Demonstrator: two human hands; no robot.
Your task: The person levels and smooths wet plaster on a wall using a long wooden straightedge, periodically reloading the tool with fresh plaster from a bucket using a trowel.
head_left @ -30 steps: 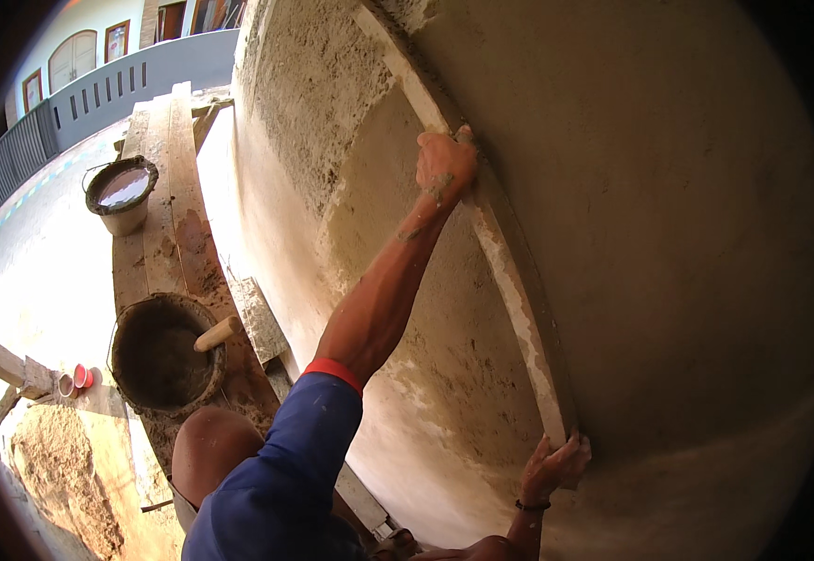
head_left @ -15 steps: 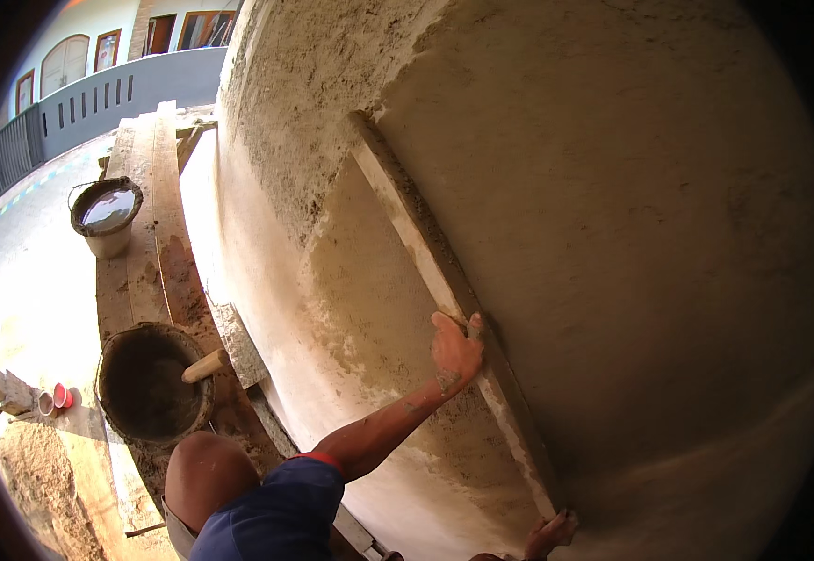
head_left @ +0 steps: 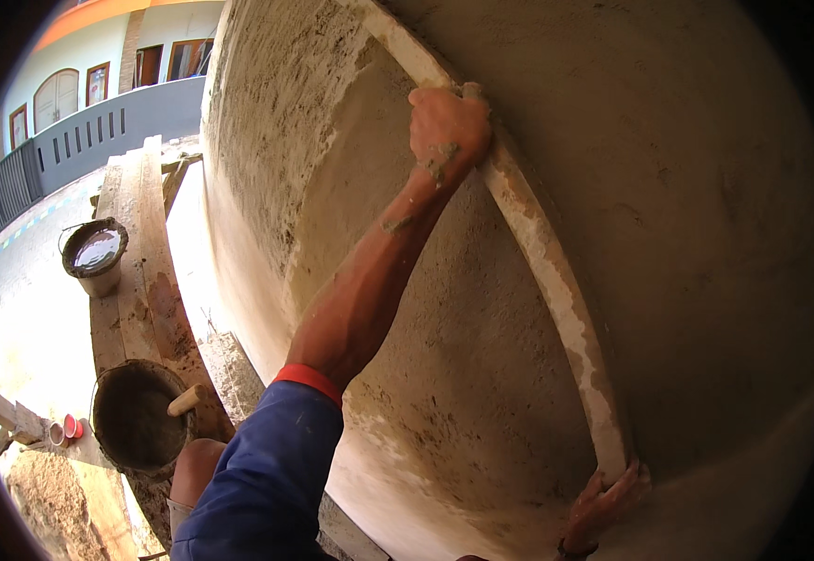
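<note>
A long wooden screed board (head_left: 556, 280), smeared with wet mortar, lies slantwise against the plastered wall (head_left: 706, 234). My left hand (head_left: 449, 131), spotted with mortar, is closed round the board's upper part, thumb over its edge. Down at the lower end, my right hand (head_left: 610, 500) grips the board with its fingers round the tip. The board's top end runs out of the picture. Smooth wet plaster spreads right of the board; to the upper left the wall's coat is rough (head_left: 266, 122).
Left of the wall runs a plank scaffold (head_left: 136, 318). On it stand a dark mortar bucket (head_left: 145, 421) with a wooden handle (head_left: 187, 400) sticking out and a smaller bucket of water (head_left: 96, 254). Two small cups (head_left: 72, 427) sit lower left. A grey fence (head_left: 89, 131) stands beyond.
The board has moved up along the wall, both hands still on it. My left hand is higher and my right hand has shifted right and slightly up. The view has shifted too.
</note>
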